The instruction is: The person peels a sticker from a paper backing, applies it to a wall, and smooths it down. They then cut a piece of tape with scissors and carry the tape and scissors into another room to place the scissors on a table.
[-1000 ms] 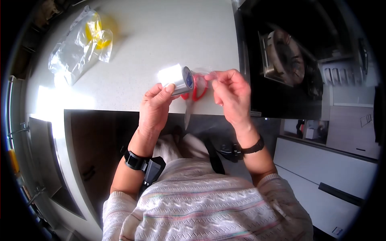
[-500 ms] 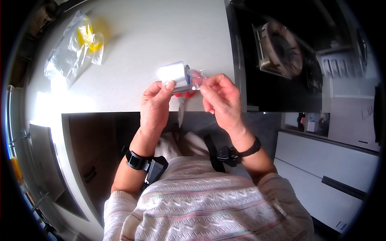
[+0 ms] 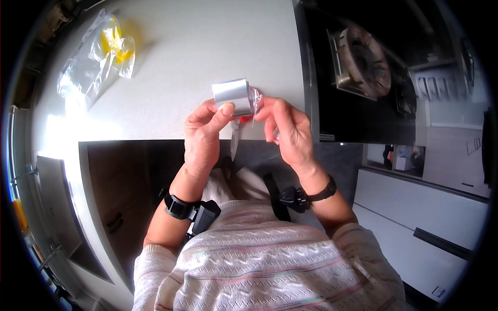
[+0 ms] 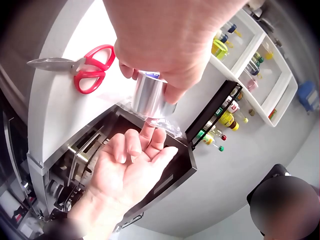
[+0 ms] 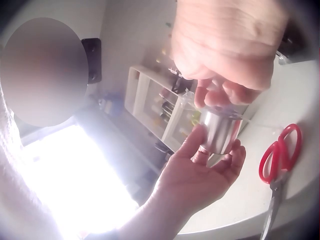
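Observation:
My left hand (image 3: 203, 132) grips a silver roll of tape (image 3: 232, 96), thumb along its near side, above the counter's front edge. Thin clear plastic wrap (image 3: 255, 98) bunches out at the roll's right end. Beside that end is my right hand (image 3: 294, 129); in the left wrist view its palm (image 4: 122, 172) shows, with a finger reaching to the wrap and the others loosely bent. Red-handled scissors (image 5: 280, 160) lie on the counter next to the roll, blades toward the edge; the roll hides most of their handles in the head view.
A crumpled clear plastic bag with something yellow (image 3: 111, 46) lies at the counter's far left. To the right is a black cooktop with a round burner (image 3: 363, 62). In the left wrist view, bottles (image 4: 227, 120) stand in a black rack by a white shelf (image 4: 270, 75).
The plastic wrap was stretched out from the roll's end and pinched by my right hand; now it is bunched against that end. The right hand has moved left and its pinch has loosened.

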The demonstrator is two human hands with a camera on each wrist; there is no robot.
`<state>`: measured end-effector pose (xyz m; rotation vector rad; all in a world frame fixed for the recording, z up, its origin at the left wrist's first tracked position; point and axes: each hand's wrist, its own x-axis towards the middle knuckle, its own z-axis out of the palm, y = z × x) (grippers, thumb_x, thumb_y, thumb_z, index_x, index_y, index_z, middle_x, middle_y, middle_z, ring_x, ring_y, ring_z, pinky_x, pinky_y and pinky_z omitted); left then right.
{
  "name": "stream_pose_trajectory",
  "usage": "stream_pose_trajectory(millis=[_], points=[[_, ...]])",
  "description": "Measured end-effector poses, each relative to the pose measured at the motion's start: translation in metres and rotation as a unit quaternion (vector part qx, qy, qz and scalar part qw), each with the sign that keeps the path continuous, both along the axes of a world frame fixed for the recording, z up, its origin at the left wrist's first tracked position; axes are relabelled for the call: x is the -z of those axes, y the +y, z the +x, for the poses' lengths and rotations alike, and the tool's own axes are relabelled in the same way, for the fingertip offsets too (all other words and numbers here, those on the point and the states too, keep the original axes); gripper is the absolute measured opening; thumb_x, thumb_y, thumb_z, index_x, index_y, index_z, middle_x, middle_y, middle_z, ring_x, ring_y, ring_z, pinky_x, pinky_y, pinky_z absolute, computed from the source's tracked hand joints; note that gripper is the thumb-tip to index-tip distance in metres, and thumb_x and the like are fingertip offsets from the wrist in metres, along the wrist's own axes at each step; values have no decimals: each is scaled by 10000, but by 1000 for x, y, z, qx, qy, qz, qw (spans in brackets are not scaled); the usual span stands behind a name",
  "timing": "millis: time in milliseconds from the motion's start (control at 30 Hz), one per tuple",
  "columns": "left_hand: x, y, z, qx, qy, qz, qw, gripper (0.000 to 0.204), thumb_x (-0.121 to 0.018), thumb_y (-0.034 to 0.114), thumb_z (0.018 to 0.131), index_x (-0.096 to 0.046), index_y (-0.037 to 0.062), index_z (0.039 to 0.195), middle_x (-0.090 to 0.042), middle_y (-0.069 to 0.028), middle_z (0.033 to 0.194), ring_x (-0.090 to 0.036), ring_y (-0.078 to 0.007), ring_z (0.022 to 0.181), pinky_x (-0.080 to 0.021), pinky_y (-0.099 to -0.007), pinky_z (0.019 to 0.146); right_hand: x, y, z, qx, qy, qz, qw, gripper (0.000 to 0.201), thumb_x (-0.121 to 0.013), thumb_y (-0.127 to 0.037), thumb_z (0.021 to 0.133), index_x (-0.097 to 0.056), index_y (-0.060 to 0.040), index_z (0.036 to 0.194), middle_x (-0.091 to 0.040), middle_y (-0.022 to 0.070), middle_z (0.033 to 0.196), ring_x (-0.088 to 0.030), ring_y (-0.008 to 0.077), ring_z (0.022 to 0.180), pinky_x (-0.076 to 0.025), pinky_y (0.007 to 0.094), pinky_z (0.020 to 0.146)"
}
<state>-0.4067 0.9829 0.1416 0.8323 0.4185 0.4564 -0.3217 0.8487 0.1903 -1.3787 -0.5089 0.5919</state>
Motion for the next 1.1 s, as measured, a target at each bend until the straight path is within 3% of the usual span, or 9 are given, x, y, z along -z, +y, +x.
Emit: stream_pose_trajectory(millis=[167, 500, 767, 933, 1100], points=[[4, -4, -2, 11, -6, 36, 999, 64, -685, 103, 807, -640, 56, 805, -632, -32, 926, -546, -121, 880, -403, -295, 841, 9, 9, 4, 13, 37, -19, 999, 179, -653, -176, 849, -551, -33, 884, -550, -16, 670, -438, 23, 515, -356, 166, 446], [3, -3, 3, 46, 12, 37, 998, 102, -717, 62, 768, -632, 49, 823, -555, -28, 1012, -548, -128, 885, -427, -274, 823, 11, 9, 14, 11, 50, -71, 996, 228, -693, -196, 817, -562, -11, 844, -571, 1, 693, -451, 25, 521, -349, 162, 438], [11, -3, 6, 57, 6, 33, 998, 127, -728, 9, 740, -617, 48, 789, -548, -32, 1022, -525, -126, 950, -443, -275, 822, 11, 9, 12, 3, 64, -33, 997, 180, -674, -140, 831, -556, -8, 799, -560, -6, 710, -518, 58, 653, -463, 194, 606], [7, -4, 3, 68, 3, 39, 997, 135, -733, 19, 739, -606, 38, 778, -547, -45, 1026, -519, -134, 954, -441, -276, 827, 11, 6, 12, 11, 53, -53, 997, 197, -687, -155, 822, -554, -15, 782, -543, -18, 694, -502, 44, 636, -437, 187, 563], [3, -7, 0, 55, 26, 215, 975, 143, -746, 43, 725, -643, 33, 823, -541, -64, 1045, -514, -148, 962, -408, -299, 869, 11, 1, 9, 21, 96, -57, 993, 224, -705, -200, 809, -564, -27, 786, -526, -26, 661, -437, 19, 536, -347, 166, 449]])
